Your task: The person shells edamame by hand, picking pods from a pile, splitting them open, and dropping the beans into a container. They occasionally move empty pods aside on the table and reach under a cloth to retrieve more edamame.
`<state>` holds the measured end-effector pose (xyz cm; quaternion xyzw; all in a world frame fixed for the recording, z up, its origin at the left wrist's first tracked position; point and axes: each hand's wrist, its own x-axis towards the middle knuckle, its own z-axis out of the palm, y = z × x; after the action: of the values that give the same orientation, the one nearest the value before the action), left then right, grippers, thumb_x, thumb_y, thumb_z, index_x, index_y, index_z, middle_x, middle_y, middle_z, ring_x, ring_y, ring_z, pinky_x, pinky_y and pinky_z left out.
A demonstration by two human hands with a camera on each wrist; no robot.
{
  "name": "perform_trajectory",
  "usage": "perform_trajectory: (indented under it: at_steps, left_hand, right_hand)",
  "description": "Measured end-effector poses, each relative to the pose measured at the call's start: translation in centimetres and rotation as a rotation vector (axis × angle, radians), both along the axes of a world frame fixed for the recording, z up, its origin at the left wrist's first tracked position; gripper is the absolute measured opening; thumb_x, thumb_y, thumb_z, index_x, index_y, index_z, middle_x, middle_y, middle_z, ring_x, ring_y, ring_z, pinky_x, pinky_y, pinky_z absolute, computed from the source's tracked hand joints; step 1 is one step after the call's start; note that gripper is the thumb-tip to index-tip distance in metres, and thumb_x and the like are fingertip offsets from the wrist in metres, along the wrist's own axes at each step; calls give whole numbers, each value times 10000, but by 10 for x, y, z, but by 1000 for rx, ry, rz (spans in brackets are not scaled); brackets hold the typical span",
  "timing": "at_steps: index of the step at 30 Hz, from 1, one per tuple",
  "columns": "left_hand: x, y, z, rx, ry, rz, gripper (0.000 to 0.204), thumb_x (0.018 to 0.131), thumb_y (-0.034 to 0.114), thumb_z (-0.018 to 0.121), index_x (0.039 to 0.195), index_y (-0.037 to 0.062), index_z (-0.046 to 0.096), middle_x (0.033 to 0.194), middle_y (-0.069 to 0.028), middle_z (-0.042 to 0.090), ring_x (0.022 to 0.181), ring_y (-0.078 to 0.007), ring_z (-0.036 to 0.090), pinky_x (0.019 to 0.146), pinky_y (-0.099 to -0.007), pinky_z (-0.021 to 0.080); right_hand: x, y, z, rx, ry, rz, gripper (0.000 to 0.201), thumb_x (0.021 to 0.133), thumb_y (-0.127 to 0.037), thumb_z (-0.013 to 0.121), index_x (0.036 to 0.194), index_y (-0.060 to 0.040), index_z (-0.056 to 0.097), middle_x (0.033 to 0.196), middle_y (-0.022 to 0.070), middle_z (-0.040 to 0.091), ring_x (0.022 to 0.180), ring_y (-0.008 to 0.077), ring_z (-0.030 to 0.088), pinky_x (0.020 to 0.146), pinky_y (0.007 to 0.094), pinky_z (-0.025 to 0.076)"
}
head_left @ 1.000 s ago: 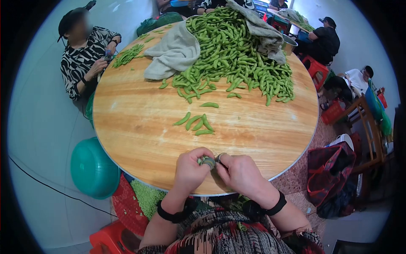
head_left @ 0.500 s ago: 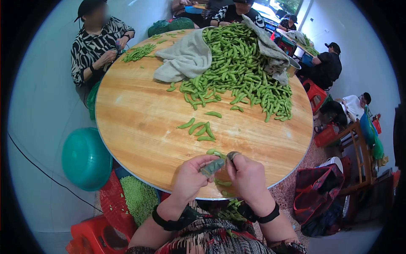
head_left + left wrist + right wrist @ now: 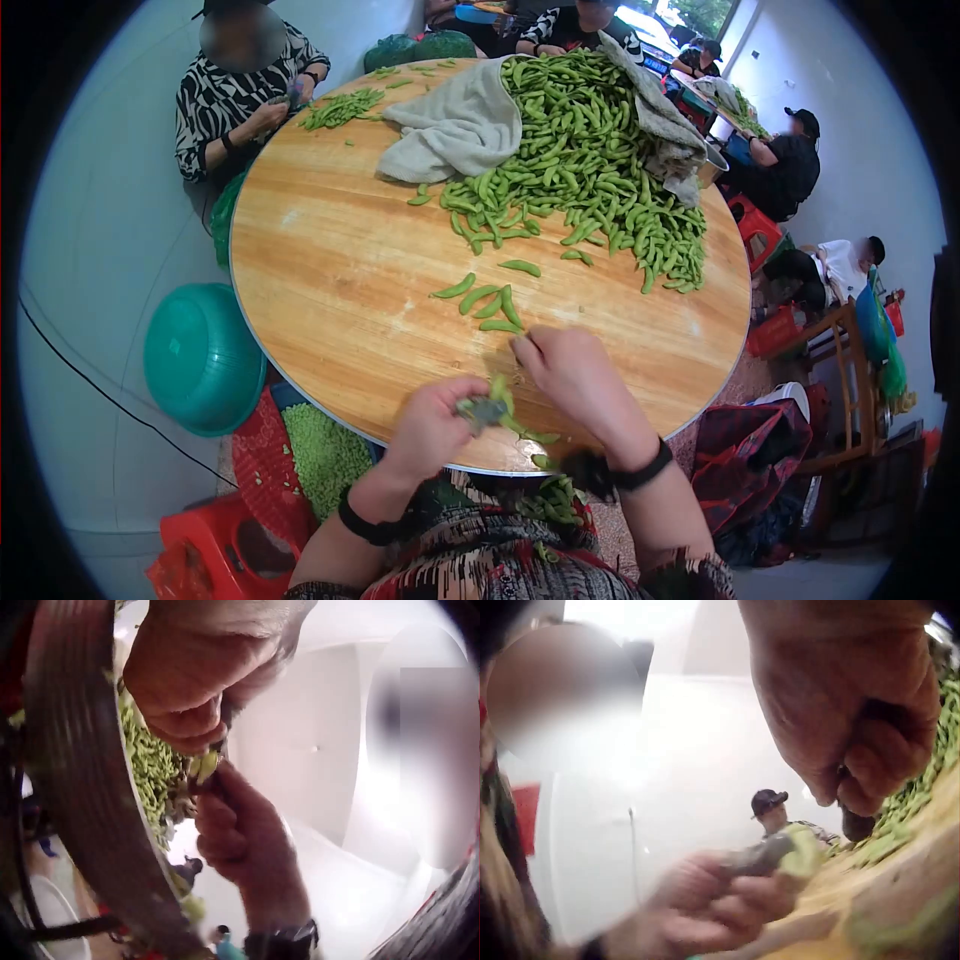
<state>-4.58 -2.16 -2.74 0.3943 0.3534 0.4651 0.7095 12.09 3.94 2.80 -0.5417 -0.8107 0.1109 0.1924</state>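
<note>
My left hand [image 3: 435, 425] [image 3: 720, 904] pinches a green pod [image 3: 501, 395] [image 3: 801, 855] near the table's front edge, a grey cover on its thumb. Farther forward and right, my right hand [image 3: 578, 378] [image 3: 855, 705] has curled fingers, its fingertips close to the right end of a loose pod [image 3: 498, 326]. Nothing shows inside its grip; whether it touches that pod is unclear. Several more loose pods [image 3: 480, 299] lie just beyond. In the left wrist view, the pod [image 3: 204, 766] shows between my left hand [image 3: 210, 667] and right hand [image 3: 251, 840].
A large pod heap [image 3: 590, 150] and a grey cloth [image 3: 455, 125] cover the far part of the round wooden table [image 3: 330, 250]. Shelled beans [image 3: 322, 465] lie below at the left, near a teal basin [image 3: 205, 358] and red stool [image 3: 235, 545]. People sit around.
My hands have moved apart: the right went forward to the loose pods, the left slightly back and left with a pod. The head view has shifted, showing the table differently.
</note>
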Motion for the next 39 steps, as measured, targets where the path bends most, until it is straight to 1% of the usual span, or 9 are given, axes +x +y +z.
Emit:
perform_trajectory:
  at_steps: [4,10,13,17,19,21,25,32,39]
  left_hand:
    - [18,-12,28,475,758,-262,140,767,27,559,898,38,609,696,-116,609,580,-174,567,519,-277,436]
    - [8,-4,37,273,600,-461,147,793,38,559,925,46,623,676,-106,607,583,-156,571,553,-273,437]
    - [1,3,28,79,286,-293,108,831,85,597,922,45,637,668,11,602,575,-38,517,505,-182,395]
    - [5,6,32,51,134,-389,151,821,11,573,964,18,623,744,17,604,596,-29,506,496,-158,370]
    - [15,11,34,-55,-64,-9,216,809,-32,553,1015,13,602,800,-1,595,567,-23,464,473,-143,326]
    - [14,17,31,-168,-155,-47,224,805,-43,549,1017,14,594,817,-3,588,551,-24,445,459,-142,301]
    - [14,18,12,-254,-380,15,164,812,-33,545,958,18,598,785,0,573,520,-26,409,434,-145,255]
    - [21,16,15,-130,-233,129,85,820,1,562,893,18,603,751,-9,583,511,-22,396,438,-160,255]
    - [23,16,8,-169,-486,-96,117,813,-8,516,913,-10,576,793,-37,569,550,-39,432,482,-161,324]
  right_hand:
    - [-35,33,-5,-8,-351,-50,387,839,-337,515,684,-3,632,617,167,598,599,308,616,534,383,491]
    - [-18,23,-17,-73,-511,-25,356,811,-333,541,696,-9,633,642,171,602,627,295,625,537,370,495]
    - [8,3,-7,-36,-311,-119,281,813,-265,563,749,3,618,595,137,586,555,226,602,495,318,458]
    - [24,-23,6,-345,424,-111,205,838,-178,580,806,24,581,647,49,587,563,154,542,514,289,426]
    - [23,-38,2,-423,696,-100,209,866,-178,568,803,21,569,638,4,557,552,102,494,510,265,405]
    - [18,-48,-3,-532,903,17,187,901,-162,527,838,11,563,644,-44,489,582,48,425,506,222,369]
    - [16,-54,8,-845,947,-7,228,922,-204,488,777,-32,528,630,-46,459,546,30,380,488,188,316]
    - [23,-54,-3,-988,1127,63,264,953,-210,415,765,-47,504,632,-35,480,506,44,387,455,187,304]
    - [29,-61,-2,-1190,1416,-16,204,939,-175,442,821,-38,537,629,-23,483,485,36,372,435,164,284]
